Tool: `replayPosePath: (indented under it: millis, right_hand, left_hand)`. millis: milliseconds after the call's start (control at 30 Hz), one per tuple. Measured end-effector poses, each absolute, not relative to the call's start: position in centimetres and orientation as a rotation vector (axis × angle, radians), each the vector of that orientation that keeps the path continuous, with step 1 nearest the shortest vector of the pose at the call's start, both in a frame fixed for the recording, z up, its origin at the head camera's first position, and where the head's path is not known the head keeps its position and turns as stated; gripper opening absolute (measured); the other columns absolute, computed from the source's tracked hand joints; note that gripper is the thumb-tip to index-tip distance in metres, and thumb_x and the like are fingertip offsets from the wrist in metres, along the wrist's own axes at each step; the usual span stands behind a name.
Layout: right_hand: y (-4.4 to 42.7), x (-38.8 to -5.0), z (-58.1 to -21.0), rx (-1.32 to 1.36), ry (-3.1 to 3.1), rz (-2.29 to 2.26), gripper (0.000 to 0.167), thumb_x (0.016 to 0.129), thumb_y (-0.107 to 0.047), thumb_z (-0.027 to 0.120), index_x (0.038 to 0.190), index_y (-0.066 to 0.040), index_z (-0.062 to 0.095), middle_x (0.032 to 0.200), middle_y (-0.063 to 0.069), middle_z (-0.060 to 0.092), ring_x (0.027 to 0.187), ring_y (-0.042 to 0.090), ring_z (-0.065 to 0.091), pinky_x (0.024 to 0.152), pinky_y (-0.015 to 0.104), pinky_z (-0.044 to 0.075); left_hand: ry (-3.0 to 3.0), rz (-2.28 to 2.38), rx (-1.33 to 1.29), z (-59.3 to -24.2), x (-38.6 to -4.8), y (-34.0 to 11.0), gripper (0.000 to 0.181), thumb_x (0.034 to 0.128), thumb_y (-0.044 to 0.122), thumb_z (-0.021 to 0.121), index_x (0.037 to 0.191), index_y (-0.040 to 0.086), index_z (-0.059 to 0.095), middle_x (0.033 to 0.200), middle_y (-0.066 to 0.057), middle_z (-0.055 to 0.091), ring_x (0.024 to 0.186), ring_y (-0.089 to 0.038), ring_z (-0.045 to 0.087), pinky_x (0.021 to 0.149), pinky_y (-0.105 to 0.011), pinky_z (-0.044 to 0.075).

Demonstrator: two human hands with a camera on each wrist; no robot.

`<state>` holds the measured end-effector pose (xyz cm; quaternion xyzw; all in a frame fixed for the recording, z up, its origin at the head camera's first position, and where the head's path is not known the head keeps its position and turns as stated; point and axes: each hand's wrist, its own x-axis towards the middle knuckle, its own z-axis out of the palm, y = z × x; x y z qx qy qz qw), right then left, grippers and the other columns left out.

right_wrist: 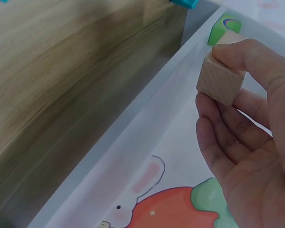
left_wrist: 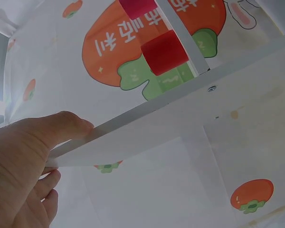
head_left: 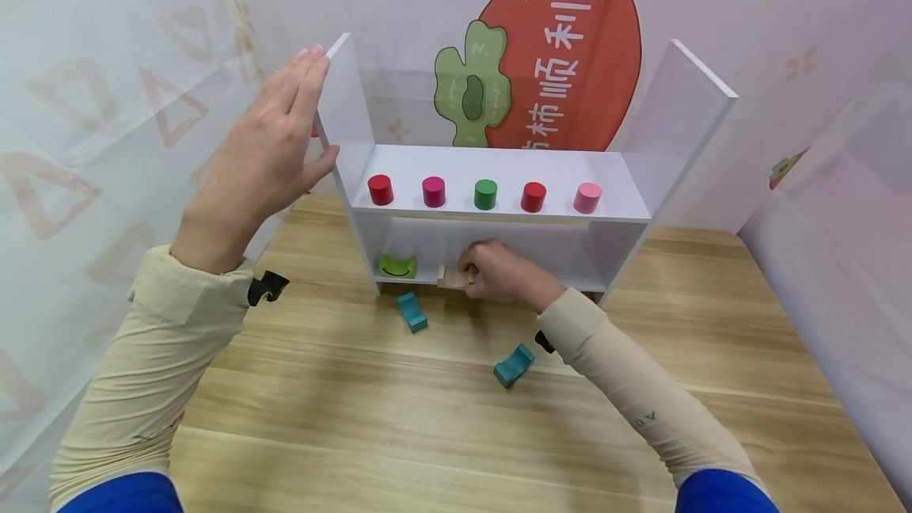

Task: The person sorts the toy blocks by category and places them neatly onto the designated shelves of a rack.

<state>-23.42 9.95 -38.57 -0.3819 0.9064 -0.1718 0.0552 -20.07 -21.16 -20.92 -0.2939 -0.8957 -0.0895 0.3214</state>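
My left hand [head_left: 267, 137] grips the left side panel [left_wrist: 114, 126] of a white two-level shelf [head_left: 456, 161] near its top. In the left wrist view the thumb lies over the panel's edge and the fingers go behind it. On the lower level, my right hand [head_left: 502, 271] pinches a plain wooden block [right_wrist: 221, 80] between thumb and fingers. Another light wood piece [right_wrist: 231, 36] shows just past it, partly hidden. A green curved block [head_left: 397, 266] with a dark smile line stands on the lower board, left of the right hand.
Several cylinders line the upper board: red [head_left: 381, 190], magenta [head_left: 433, 192], green [head_left: 485, 194], another red [head_left: 533, 197] and pink [head_left: 587, 198]. Two teal curved blocks [head_left: 412, 312] lie on the wooden table [head_left: 342, 418] before the shelf. The right side panel [head_left: 677, 117] stands tall.
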Motion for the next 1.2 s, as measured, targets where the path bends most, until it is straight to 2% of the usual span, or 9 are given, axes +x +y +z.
replayPosePath:
  millis: [400,733,967,1200]
  right_hand:
    - [9.3,-25.2,-39.1,-1.086,2.816,-0.437,0.008,0.088,-0.013,0.078,0.096,-0.013,0.080,0.084,-0.001,0.068,0.085,0.017,0.058,0.069,0.026,0.049]
    - [9.1,-25.8,-39.9,-0.969,2.732,-0.498,0.001,0.090,-0.011,0.076,0.090,-0.011,0.076,0.076,0.000,0.059,0.075,0.016,0.054,0.061,0.025,0.043]
    - [9.1,-26.0,-40.1,-0.958,2.715,-0.539,0.010,0.088,-0.007,0.080,0.085,-0.011,0.071,0.073,0.000,0.052,0.075,0.016,0.051,0.061,0.024,0.042]
    - [9.0,-25.9,-39.6,-0.967,2.718,-0.517,0.009,0.088,-0.008,0.079,0.088,-0.010,0.071,0.074,0.000,0.053,0.075,0.016,0.051,0.061,0.024,0.042]
  left_hand:
    - [-2.359,-0.230,-0.763,-21.0,-20.1,-21.1,0.087,0.0895,-0.002,0.074,0.163,-0.004,0.027,0.170,-0.023,0.035,0.161,-0.038,0.030,0.137,-0.040,0.021]
    - [-2.357,-0.213,-0.759,-21.2,-20.0,-21.1,0.090,0.0885,-0.002,0.075,0.164,-0.003,0.027,0.171,-0.021,0.033,0.161,-0.037,0.030,0.137,-0.040,0.023]
    - [-2.349,-0.216,-0.761,-21.1,-20.1,-21.1,0.089,0.0883,-0.003,0.075,0.164,-0.004,0.027,0.171,-0.021,0.033,0.161,-0.037,0.031,0.137,-0.040,0.023]
    - [-2.342,-0.212,-0.771,-21.0,-20.2,-21.2,0.089,0.0879,-0.004,0.075,0.163,-0.005,0.027,0.171,-0.022,0.033,0.161,-0.038,0.031,0.137,-0.040,0.022]
